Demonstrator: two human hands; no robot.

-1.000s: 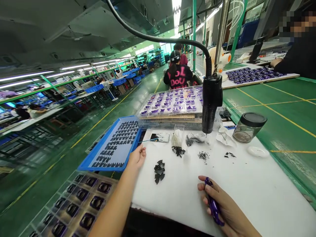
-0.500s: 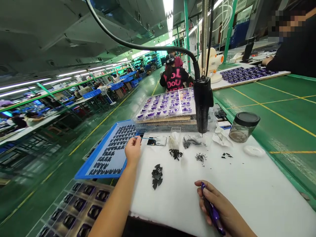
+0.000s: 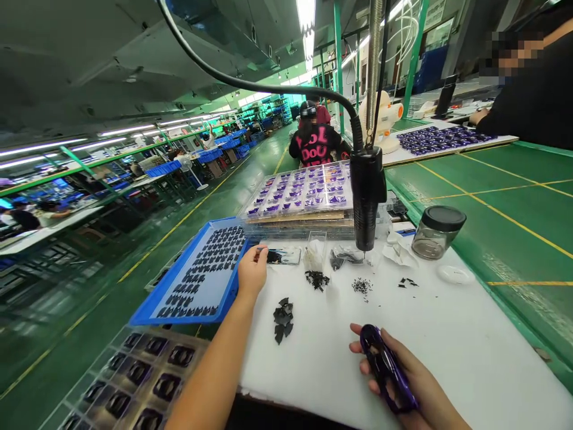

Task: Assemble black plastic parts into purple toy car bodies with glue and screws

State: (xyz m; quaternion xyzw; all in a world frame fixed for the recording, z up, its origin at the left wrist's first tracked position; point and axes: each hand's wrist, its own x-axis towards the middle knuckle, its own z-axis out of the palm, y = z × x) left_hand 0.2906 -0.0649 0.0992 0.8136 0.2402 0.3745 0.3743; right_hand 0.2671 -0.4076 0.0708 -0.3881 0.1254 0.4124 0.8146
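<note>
My left hand point(image 3: 253, 270) is closed in a pinch at the near end of a small flat case point(image 3: 289, 256) with black stuff in it; what the fingers hold is too small to make out. In my right hand point(image 3: 398, 370) lies a glossy purple part point(image 3: 385, 367) with an opening in its middle, tilted above the white table mat point(image 3: 331, 370). Between the hands, dark flat pieces point(image 3: 283, 321) lie in a pile. Farther back are black small parts point(image 3: 317, 279) and a scatter of tiny screws point(image 3: 362, 286).
A black electric screwdriver point(image 3: 367, 197) hangs over the table's back. Beside it stand stacked trays point(image 3: 295, 194). A lidded jar point(image 3: 437, 232) is at the right. Left lie a blue tray point(image 3: 181, 280) and a clear tray of purple parts point(image 3: 134, 382). People sit beyond.
My left hand has moved slightly right, toward the flat case, and the thin blue stick it held no longer shows clearly. My right hand has turned the purple part so its opening faces up.
</note>
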